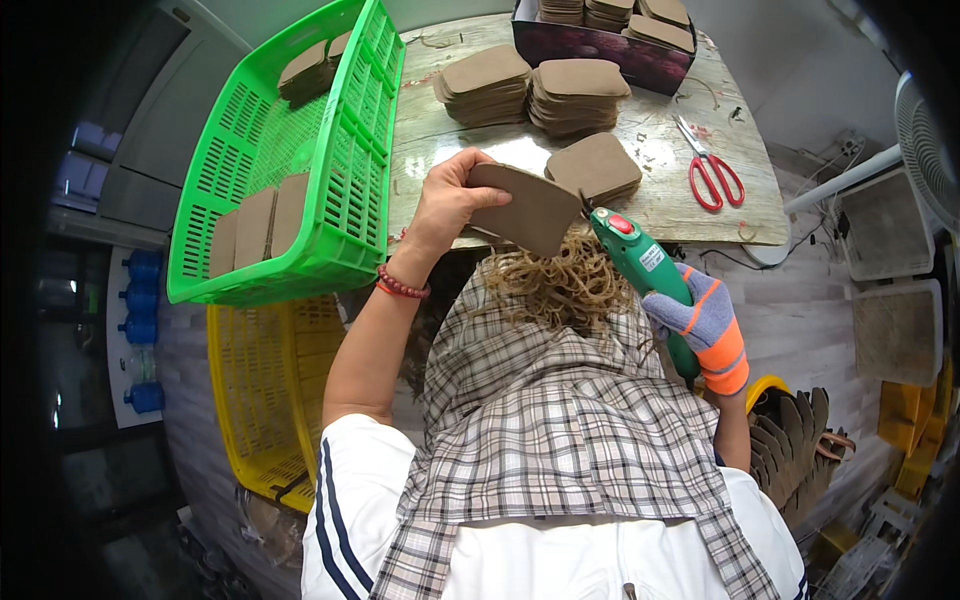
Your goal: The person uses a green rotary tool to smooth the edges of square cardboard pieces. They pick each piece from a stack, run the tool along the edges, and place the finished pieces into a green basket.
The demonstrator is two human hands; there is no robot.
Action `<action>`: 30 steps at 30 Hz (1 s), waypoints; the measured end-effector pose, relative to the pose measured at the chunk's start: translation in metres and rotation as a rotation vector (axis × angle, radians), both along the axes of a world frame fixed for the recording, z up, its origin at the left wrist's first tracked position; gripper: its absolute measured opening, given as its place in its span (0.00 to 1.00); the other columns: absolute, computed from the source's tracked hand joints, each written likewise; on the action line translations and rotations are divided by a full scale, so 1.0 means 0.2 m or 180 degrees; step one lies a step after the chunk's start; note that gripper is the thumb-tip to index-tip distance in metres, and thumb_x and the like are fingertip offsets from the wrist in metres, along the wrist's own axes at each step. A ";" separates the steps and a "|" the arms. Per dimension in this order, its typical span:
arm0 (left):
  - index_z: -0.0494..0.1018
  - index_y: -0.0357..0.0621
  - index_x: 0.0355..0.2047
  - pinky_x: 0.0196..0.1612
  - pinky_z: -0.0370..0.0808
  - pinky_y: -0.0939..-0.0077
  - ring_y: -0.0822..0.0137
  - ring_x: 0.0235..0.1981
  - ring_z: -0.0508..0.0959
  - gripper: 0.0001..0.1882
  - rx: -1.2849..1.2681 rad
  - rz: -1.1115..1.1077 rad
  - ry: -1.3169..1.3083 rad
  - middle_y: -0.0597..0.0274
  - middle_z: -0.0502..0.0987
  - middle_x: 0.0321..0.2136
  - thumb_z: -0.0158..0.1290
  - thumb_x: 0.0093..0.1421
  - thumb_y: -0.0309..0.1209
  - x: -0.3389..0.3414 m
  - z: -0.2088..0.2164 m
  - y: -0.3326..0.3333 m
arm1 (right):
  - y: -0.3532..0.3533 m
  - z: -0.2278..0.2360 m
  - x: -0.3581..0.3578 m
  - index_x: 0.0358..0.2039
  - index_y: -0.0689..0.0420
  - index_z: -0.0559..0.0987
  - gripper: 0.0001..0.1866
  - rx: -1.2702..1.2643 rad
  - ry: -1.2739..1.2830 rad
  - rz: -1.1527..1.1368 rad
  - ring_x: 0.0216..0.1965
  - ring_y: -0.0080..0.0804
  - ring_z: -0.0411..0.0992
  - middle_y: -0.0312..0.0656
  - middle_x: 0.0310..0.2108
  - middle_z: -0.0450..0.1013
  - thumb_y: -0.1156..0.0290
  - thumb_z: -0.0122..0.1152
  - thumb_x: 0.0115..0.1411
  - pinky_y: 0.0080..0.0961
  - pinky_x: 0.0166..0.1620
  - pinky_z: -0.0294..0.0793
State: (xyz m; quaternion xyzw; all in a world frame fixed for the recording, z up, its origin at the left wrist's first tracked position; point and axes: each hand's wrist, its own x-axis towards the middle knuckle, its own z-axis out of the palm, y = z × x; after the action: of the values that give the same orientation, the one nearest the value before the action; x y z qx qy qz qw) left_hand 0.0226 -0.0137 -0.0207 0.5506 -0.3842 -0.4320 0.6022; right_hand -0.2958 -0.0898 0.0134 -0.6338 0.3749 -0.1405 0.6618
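Apparent edge trimming: the left hand [450,200], thumb pressed to fingers, pinches the brown piece [528,212] near the table [665,150] edge, the gloved right hand [700,318] encircles the green cutter [643,255], and steady feeding seems required next.

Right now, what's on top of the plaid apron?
A heap of curly tan trimmings at the far end of the plaid apron. Cloth directly beneath can't be seen. The brown piece in the left hand hides part of the heap's far side.
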 end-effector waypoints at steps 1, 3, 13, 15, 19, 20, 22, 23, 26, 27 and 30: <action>0.72 0.39 0.32 0.36 0.75 0.83 0.77 0.30 0.76 0.11 -0.0082 0.0006 0.0067 0.66 0.78 0.29 0.58 0.48 0.15 0.00 0.01 0.00 | 0.00 0.00 0.00 0.40 0.63 0.76 0.18 -0.0028 0.0018 0.0039 0.20 0.13 0.66 0.32 0.22 0.72 0.67 0.68 0.50 0.13 0.24 0.66; 0.72 0.39 0.33 0.35 0.75 0.83 0.77 0.30 0.76 0.11 -0.0158 0.0029 0.0158 0.66 0.78 0.29 0.58 0.48 0.15 0.01 0.01 -0.01 | -0.01 -0.01 0.01 0.39 0.63 0.76 0.18 -0.0083 0.0057 0.0121 0.21 0.13 0.66 0.32 0.22 0.72 0.67 0.67 0.50 0.13 0.24 0.66; 0.73 0.38 0.33 0.36 0.73 0.83 0.78 0.30 0.75 0.10 0.0154 -0.0367 -0.0161 0.67 0.77 0.29 0.57 0.50 0.17 -0.03 0.03 -0.03 | 0.00 0.00 0.01 0.40 0.62 0.76 0.19 -0.0181 0.0296 0.0305 0.24 0.12 0.67 0.32 0.25 0.73 0.66 0.68 0.50 0.13 0.28 0.67; 0.73 0.37 0.33 0.37 0.72 0.83 0.79 0.31 0.74 0.09 0.0259 -0.0516 -0.0366 0.68 0.77 0.30 0.57 0.50 0.17 -0.05 0.05 -0.03 | 0.01 -0.02 0.02 0.40 0.62 0.76 0.19 -0.0360 0.0253 0.0328 0.24 0.12 0.67 0.32 0.25 0.74 0.66 0.68 0.50 0.13 0.27 0.67; 0.73 0.37 0.33 0.37 0.72 0.84 0.80 0.32 0.73 0.09 0.0304 -0.0907 -0.0713 0.69 0.76 0.29 0.58 0.50 0.18 -0.10 0.05 -0.05 | 0.01 -0.02 0.02 0.41 0.62 0.76 0.20 -0.0113 0.0221 0.0298 0.23 0.12 0.67 0.33 0.26 0.75 0.65 0.69 0.50 0.12 0.27 0.67; 0.74 0.37 0.32 0.37 0.71 0.84 0.80 0.32 0.73 0.09 0.0293 -0.1018 -0.0785 0.69 0.76 0.29 0.58 0.49 0.18 -0.11 0.04 -0.05 | 0.02 -0.01 0.03 0.41 0.62 0.76 0.20 -0.0077 0.0245 0.0283 0.23 0.12 0.67 0.33 0.26 0.75 0.65 0.69 0.50 0.12 0.27 0.67; 0.73 0.37 0.33 0.38 0.71 0.83 0.80 0.32 0.73 0.10 0.0537 -0.1141 -0.0947 0.69 0.76 0.29 0.58 0.48 0.18 -0.12 0.05 -0.05 | 0.02 0.01 0.04 0.41 0.63 0.76 0.21 -0.0044 0.0277 0.0291 0.23 0.12 0.68 0.33 0.26 0.74 0.65 0.69 0.50 0.12 0.27 0.67; 0.73 0.38 0.34 0.39 0.71 0.84 0.80 0.32 0.73 0.12 0.0599 -0.1251 -0.1058 0.69 0.76 0.30 0.58 0.48 0.17 -0.13 0.05 -0.06 | 0.02 0.01 0.04 0.42 0.63 0.76 0.21 -0.0046 0.0290 0.0312 0.23 0.13 0.68 0.33 0.26 0.74 0.65 0.69 0.50 0.12 0.27 0.67; 0.72 0.39 0.40 0.39 0.70 0.83 0.79 0.33 0.72 0.19 0.0722 -0.1449 -0.1231 0.68 0.75 0.33 0.58 0.46 0.16 -0.17 0.07 -0.07 | 0.02 -0.02 0.05 0.42 0.64 0.75 0.22 -0.0190 0.0120 0.0401 0.23 0.13 0.68 0.33 0.25 0.74 0.65 0.69 0.50 0.12 0.26 0.67; 0.71 0.40 0.43 0.39 0.70 0.83 0.79 0.34 0.72 0.22 0.0752 -0.1494 -0.1269 0.68 0.75 0.34 0.59 0.46 0.16 -0.18 0.08 -0.07 | 0.02 -0.04 0.06 0.42 0.64 0.75 0.22 -0.0264 0.0023 0.0433 0.23 0.13 0.68 0.33 0.25 0.74 0.65 0.69 0.50 0.12 0.26 0.67; 0.69 0.43 0.48 0.38 0.70 0.81 0.76 0.32 0.73 0.28 0.0101 -0.1289 -0.1190 0.69 0.75 0.29 0.60 0.44 0.18 -0.18 -0.02 -0.04 | 0.04 -0.04 0.08 0.43 0.64 0.74 0.22 -0.0029 -0.0025 0.0313 0.22 0.13 0.67 0.33 0.25 0.73 0.65 0.69 0.50 0.12 0.25 0.67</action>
State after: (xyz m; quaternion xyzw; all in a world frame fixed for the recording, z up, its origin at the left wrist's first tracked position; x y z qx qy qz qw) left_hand -0.0140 -0.0212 -0.0243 0.5422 -0.5840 -0.4404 0.4135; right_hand -0.2790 -0.0827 0.0060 -0.6539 0.3401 -0.1120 0.6665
